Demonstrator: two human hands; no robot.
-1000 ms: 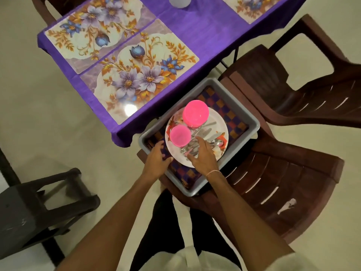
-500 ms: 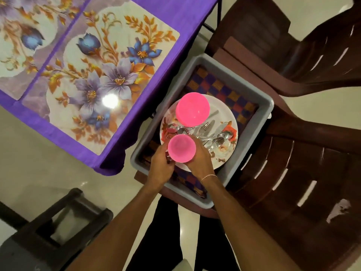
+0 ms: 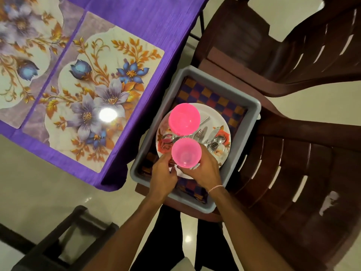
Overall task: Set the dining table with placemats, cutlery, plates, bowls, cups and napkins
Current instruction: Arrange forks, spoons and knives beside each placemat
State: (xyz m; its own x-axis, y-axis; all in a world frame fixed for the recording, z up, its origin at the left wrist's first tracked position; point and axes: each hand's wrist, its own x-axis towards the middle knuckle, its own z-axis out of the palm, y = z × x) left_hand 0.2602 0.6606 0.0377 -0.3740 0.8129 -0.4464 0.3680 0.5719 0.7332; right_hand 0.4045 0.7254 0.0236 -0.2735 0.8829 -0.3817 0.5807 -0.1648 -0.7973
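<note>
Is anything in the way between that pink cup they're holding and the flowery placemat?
Nothing visible does. The right hand grips the pink cup over the plate; only the grey tub's low wall lies between it and the placemat, likely cleared by lifting.

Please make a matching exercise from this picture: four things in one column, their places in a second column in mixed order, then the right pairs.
1. grey plastic tub
2. nearer flowered rectangular placemat
3. pile of metal cutlery
4. nearer pink plastic cup

A. on the white flowered plate
B. held by the right hand
C. on the brown plastic chair
D. on the purple tablecloth

Pairs: 1-C, 2-D, 3-A, 4-B
</note>
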